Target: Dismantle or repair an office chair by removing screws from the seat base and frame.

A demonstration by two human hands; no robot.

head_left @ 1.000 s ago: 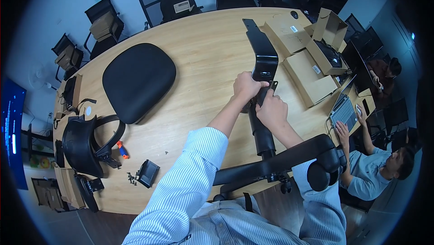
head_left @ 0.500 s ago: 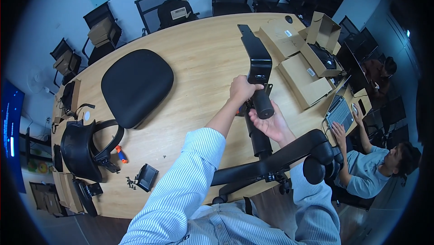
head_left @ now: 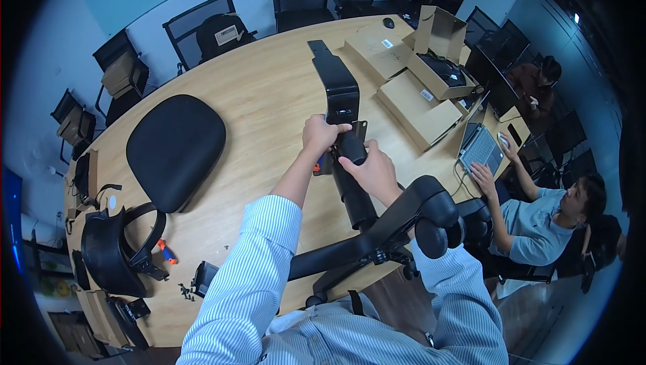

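Note:
A black office-chair base (head_left: pixel 397 220) stands tilted against the table's near edge, its gas-lift column (head_left: pixel 354 197) pointing away from me. At the column's far end sits a seat mechanism with an L-shaped black bracket (head_left: pixel 340 76). My left hand (head_left: pixel 320 135) is closed over the mechanism just below the bracket's bend. My right hand (head_left: pixel 374 174) wraps around a thick black cylindrical knob (head_left: pixel 350 148) on the mechanism, thumb on the near side and fingers on the far side. An orange-and-blue tool handle (head_left: pixel 317 164) shows partly beside the column.
On the left lie a black seat cushion (head_left: pixel 176 153), a curved black chair part (head_left: pixel 111 250), an orange-and-blue screwdriver (head_left: pixel 166 250), small black screws (head_left: pixel 187 291) and a black tray (head_left: pixel 205 276). Cardboard boxes (head_left: pixel 420 113) sit at right, near a person (head_left: pixel 545 224) using a laptop (head_left: pixel 480 152).
My right hand has gone from open, palm up below the knob, to gripping it. My left hand keeps its hold. The whole view has shifted, moving the table's contents leftward.

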